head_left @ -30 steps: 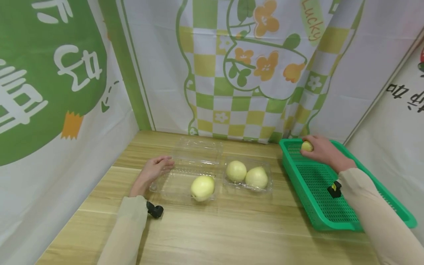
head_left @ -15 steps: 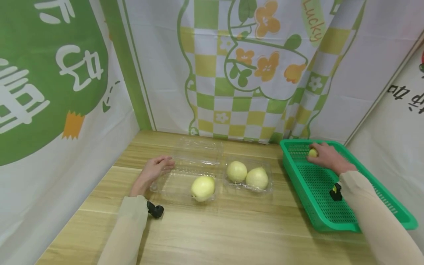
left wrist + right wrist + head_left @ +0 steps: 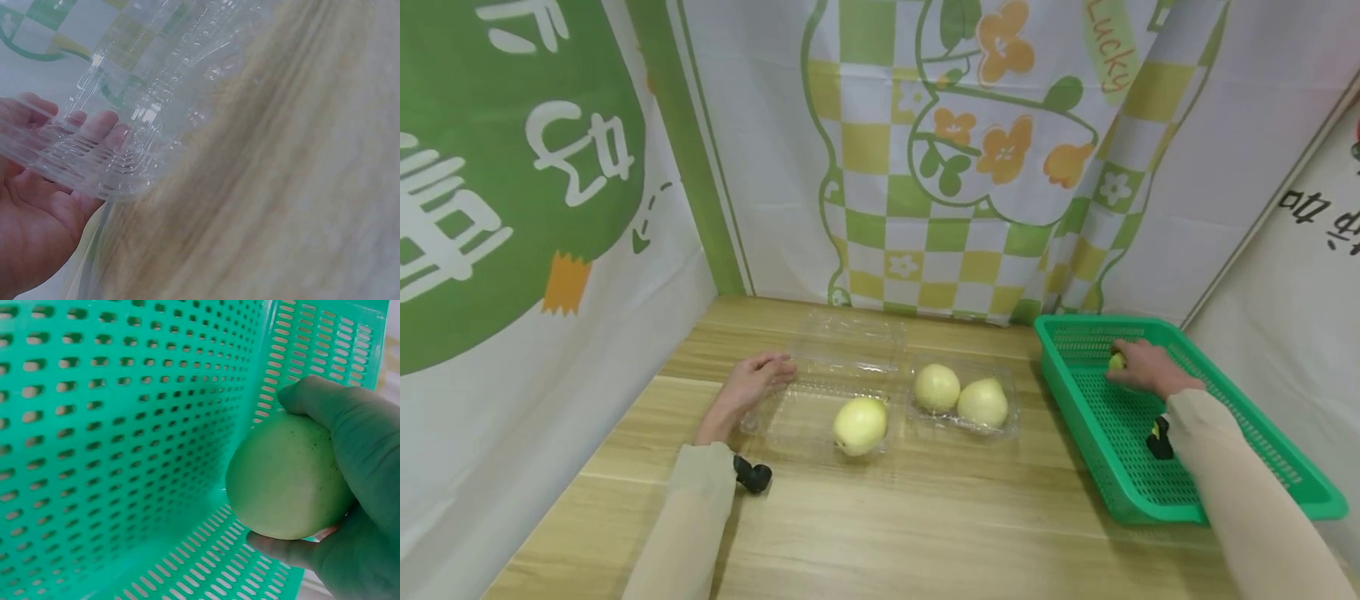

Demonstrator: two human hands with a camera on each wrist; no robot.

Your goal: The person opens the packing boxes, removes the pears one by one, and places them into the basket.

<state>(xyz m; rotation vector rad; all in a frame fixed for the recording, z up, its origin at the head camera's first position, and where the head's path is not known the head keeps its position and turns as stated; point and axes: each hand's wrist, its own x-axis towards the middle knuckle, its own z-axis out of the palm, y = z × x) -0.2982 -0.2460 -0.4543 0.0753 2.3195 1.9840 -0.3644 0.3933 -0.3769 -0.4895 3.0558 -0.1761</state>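
Note:
My right hand (image 3: 1150, 368) holds a yellow-green pear (image 3: 284, 478) between thumb and fingers, low inside the green plastic basket (image 3: 1084, 442). In the head view the hand hides most of that pear. My left hand (image 3: 751, 385) rests at the left side of an open clear plastic clamshell box (image 3: 797, 417), its fingers extended. The left wrist view shows those fingers (image 3: 100, 125) through the clear plastic wall. One pear (image 3: 861, 426) lies at the right end of this box, whose lid (image 3: 850, 340) is folded back away from me.
To the right of the open box stands a second clear box (image 3: 1011, 412) holding two pears (image 3: 937, 389). The wooden table (image 3: 880, 533) ends at a patterned curtain (image 3: 925, 225) behind. The basket's raised rim surrounds my right hand.
My right hand has moved nearer and lower into the basket, with the pear still in its grip. The left hand and the boxes have stayed in place.

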